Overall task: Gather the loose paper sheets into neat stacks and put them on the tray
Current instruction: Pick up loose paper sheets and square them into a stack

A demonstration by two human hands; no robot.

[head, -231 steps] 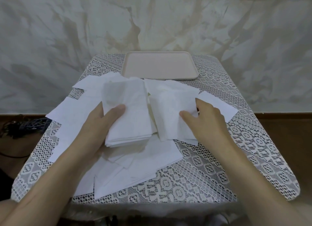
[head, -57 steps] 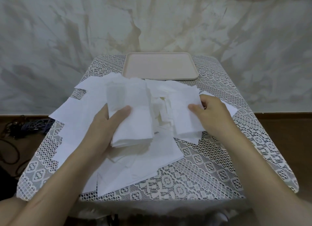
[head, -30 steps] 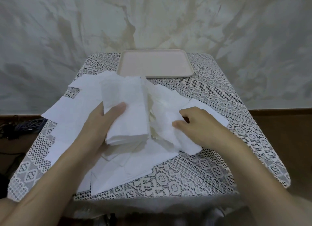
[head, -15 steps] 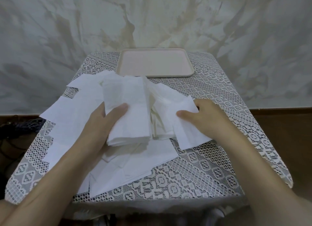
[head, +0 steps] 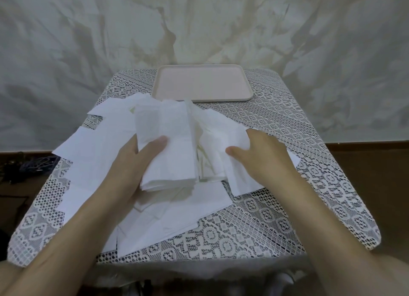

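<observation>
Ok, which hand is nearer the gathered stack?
Left. The left hand grips the stack at its left edge, thumb on top; the right hand is beside it to the right, pinching loose sheets.

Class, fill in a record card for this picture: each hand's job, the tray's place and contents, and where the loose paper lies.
Left hand: grips paper stack, thumb on top
Right hand: holds bunch of sheets beside the stack
Tray: far end of lace cloth, no paper on it
Loose sheets: spread on the cloth, under and left of the hands
</observation>
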